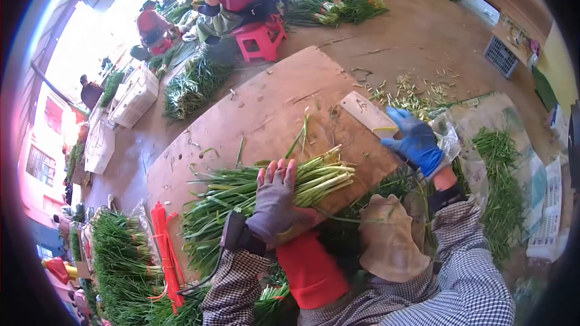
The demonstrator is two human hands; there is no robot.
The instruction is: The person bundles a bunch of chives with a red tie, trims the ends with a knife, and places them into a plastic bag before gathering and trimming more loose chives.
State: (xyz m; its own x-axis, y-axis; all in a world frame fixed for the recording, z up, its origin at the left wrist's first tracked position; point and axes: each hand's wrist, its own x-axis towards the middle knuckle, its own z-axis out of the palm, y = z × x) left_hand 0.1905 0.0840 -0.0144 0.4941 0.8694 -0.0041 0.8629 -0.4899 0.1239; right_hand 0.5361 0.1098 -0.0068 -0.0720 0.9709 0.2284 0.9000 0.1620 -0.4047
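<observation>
Checked sleeves [474,284]; left hand [277,199] on green stalks [229,196], fingers slightly parted; right hand [417,143] at pale blade [362,112], grip unclear.

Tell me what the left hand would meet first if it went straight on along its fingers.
The left hand would likely meet the stray green stalks first, with the brown board beyond; depth is unclear, so it might pass over them.

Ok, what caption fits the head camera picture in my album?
Gloved left hand on leafy green stalks, blue-gloved right hand at a flat pale piece.
</observation>
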